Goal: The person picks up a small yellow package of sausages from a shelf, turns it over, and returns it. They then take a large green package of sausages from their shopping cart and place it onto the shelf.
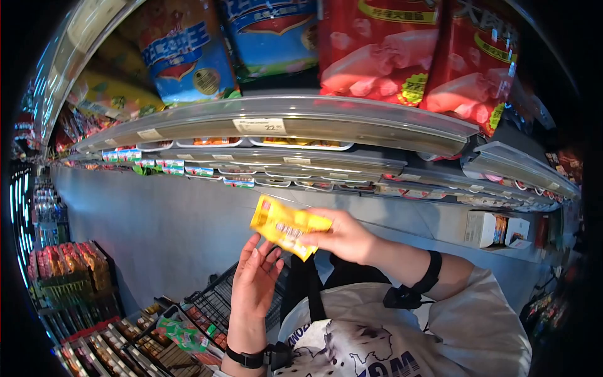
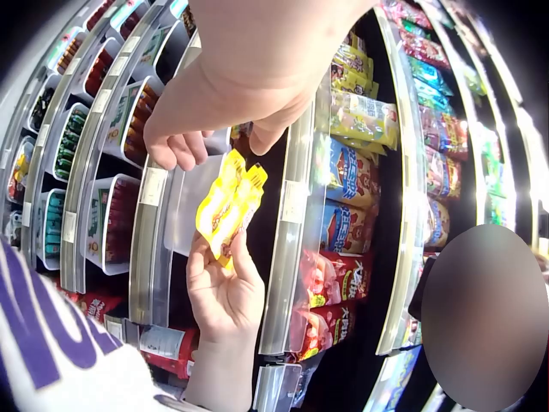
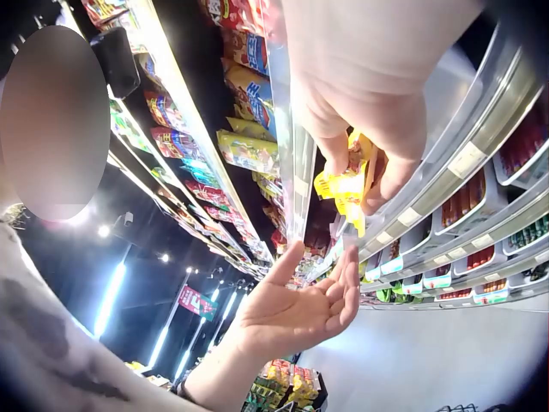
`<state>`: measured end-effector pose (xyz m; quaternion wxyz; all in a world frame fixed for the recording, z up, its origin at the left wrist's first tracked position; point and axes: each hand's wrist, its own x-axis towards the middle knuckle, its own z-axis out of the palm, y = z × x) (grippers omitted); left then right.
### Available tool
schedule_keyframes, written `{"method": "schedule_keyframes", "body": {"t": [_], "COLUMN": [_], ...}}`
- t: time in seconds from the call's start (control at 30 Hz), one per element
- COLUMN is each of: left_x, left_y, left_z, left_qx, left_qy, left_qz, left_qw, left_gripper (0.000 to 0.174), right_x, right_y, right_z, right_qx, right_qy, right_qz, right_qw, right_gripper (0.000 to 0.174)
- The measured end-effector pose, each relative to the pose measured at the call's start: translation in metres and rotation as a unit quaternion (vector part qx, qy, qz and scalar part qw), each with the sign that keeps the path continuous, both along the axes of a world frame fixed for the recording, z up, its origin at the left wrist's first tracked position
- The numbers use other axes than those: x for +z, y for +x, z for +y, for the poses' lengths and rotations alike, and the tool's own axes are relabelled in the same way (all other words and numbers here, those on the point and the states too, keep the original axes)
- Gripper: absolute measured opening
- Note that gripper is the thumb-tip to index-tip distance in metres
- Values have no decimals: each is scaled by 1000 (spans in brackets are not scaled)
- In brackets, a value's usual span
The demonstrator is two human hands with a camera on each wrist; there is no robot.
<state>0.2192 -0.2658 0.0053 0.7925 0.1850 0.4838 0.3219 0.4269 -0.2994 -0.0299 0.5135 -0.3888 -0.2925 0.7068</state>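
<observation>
A yellow printed packet (image 1: 276, 221) is held up in front of my body in the head view. My right hand (image 1: 344, 235) pinches it by its right end, thumb on the near face. In the left wrist view the yellow packet (image 2: 225, 210) shows two crimped ends side by side at its top. My left hand (image 1: 256, 286) is just below the packet's left end, palm turned up and fingers loosely bent, with nothing in its grasp. The right wrist view has the left hand (image 3: 296, 316) spread beneath the packet (image 3: 347, 184).
A shelf edge (image 1: 276, 125) with price tags runs across in front, bearing blue bags (image 1: 270, 41) and red bags (image 1: 380, 56). Lower tiers hold small trays. A black wire basket (image 1: 217, 298) stands at lower left, near a rack of snacks (image 1: 69, 270). An open carton (image 1: 482, 227) lies at right.
</observation>
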Motion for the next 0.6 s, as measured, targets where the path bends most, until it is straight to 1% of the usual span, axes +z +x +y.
{"method": "schedule_keyframes", "body": {"t": [0.07, 0.1, 0.17, 0.23, 0.3, 0.37, 0.4, 0.43, 0.5, 0.57, 0.6], "left_x": [-1, -2, -6, -8, -10, -13, -15, -17, -21, -21, -21], "left_y": [-5, -9, -18, -27, -35, -45, -49, -53, -64, -76, -84], "left_z": [-2, -4, -7, -10, -10, -8, -6, -5, 0, 4, 6], "left_qx": [15, 23, 34, 42, 57, 64, 68, 71, 77, 81, 83], "left_qy": [-9, -16, -21, -26, -30, -31, -31, -34, -41, -44, -43], "left_qz": [2, 6, 2, -3, -19, -25, -31, -35, -54, -63, -68], "left_qw": [1000, 1000, 999, 999, 998, 997, 997, 996, 995, 994, 993], "left_gripper": [41, 41, 40, 38, 33, 32, 32, 32, 31, 31, 30], "right_x": [3, 7, 5, 10, 17, 18, 16, 18, 29, 21, 9], "right_y": [8, 11, 17, 17, 19, 19, 20, 23, 30, 46, 54], "right_z": [8, 11, 17, 24, 29, 34, 39, 43, 57, 70, 75], "right_qx": [-31, -51, -47, -49, -38, -77, -113, -110, -172, -198, -259], "right_qy": [-2, -10, -63, -71, -78, -53, -42, -43, -30, -29, -22], "right_qz": [1, 43, 39, 8, -7, -70, -72, -77, -25, -51, -94], "right_qw": [1000, 998, 996, 996, 996, 993, 990, 990, 984, 979, 961], "right_gripper": [41, 36, 36, 37, 39, 41, 39, 39, 38, 35, 31]}}
